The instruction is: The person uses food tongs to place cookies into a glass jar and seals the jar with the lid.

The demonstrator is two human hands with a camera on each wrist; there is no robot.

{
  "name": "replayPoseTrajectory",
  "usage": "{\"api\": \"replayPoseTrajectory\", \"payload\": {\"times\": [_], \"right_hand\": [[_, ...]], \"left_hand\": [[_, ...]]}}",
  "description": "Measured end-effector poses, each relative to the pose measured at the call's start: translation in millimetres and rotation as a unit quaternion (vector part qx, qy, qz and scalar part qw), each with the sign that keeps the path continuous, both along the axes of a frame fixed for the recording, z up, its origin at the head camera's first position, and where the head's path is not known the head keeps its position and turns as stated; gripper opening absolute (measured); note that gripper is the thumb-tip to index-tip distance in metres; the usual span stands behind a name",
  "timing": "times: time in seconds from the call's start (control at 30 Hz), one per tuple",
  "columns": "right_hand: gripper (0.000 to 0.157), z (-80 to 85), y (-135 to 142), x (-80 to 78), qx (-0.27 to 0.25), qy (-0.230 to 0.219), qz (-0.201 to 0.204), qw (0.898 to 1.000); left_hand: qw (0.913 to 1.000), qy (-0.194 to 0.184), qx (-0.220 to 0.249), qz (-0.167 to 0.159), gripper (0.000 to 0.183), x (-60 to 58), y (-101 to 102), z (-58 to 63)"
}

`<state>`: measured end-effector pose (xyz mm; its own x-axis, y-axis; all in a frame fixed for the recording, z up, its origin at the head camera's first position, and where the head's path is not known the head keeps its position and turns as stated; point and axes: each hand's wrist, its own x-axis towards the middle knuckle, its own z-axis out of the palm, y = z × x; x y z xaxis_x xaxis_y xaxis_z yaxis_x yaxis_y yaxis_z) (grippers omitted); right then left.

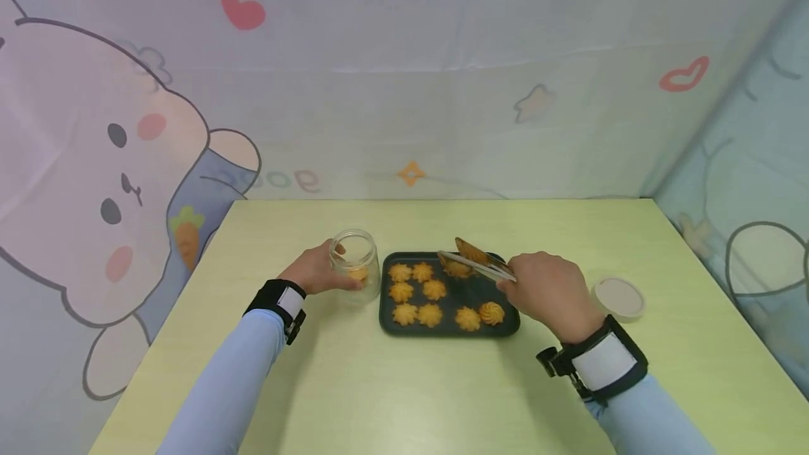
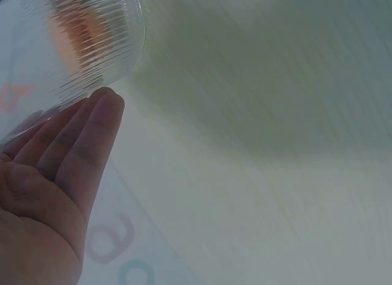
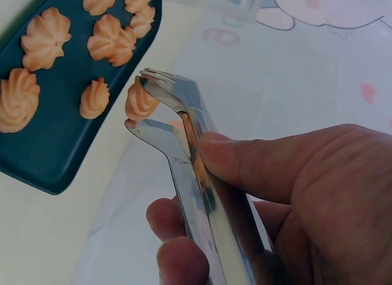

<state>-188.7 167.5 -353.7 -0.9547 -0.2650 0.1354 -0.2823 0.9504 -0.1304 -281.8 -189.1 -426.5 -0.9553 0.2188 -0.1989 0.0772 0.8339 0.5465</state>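
Observation:
My left hand (image 1: pixel 322 269) holds a clear glass jar (image 1: pixel 369 293) from its left side, thumb in front and fingers behind. A cookie (image 2: pixel 82 34) shows through the ribbed wall in the left wrist view. With my right hand (image 1: pixel 546 293) I grip metal tongs (image 3: pixel 211 193), thumb on one arm and fingers around the other. Between the tong tips sits a swirled cookie (image 3: pixel 139 102), which in the head view overlaps the far edge of the dark baking tray (image 1: pixel 483 293). Piped golden cookies (image 1: pixel 401 292) lie on the tray, several on its left half and two at its front right.
A round white lid-like piece (image 1: pixel 619 297) lies on the table right of the tray, beside my right hand. The pale yellow table (image 1: pixel 404 392) ends at a printed cloth backdrop (image 1: pixel 404 90) behind, with more cloth at both sides.

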Motion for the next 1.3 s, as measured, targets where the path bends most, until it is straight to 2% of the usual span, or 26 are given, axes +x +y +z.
{"api": "replayPoseTrajectory", "payload": {"times": [0.2,0.37,0.57,0.87,1.07,1.3], "right_hand": [[0.023,9.9,-5.6,-0.7,0.002,0.015,0.006,1.000],[0.024,22.8,-18.2,-3.4,0.005,0.011,0.009,1.000],[0.026,43.1,-39.8,-8.8,0.016,0.021,0.020,0.999],[0.028,70.3,-82.2,-13.5,0.028,0.051,0.063,0.996],[0.028,71.6,-111.1,-16.5,0.041,0.061,0.088,0.993],[0.032,57.1,-131.5,-18.2,0.047,0.041,0.092,0.994]], "left_hand": [[1.0000,0.003,0.001,0.000,0.086,-1.2,0.5,-1.4],[1.0000,0.000,0.002,0.000,0.085,-1.8,-0.4,-1.4],[1.0000,-0.001,0.006,-0.001,0.084,-2.5,-1.1,-0.7],[1.0000,-0.001,0.003,-0.001,0.086,0.2,0.1,1.6],[1.0000,-0.006,0.005,-0.001,0.086,-1.0,0.7,1.5],[0.9998,-0.009,0.016,-0.011,0.098,-3.2,-0.5,-2.1]]}}
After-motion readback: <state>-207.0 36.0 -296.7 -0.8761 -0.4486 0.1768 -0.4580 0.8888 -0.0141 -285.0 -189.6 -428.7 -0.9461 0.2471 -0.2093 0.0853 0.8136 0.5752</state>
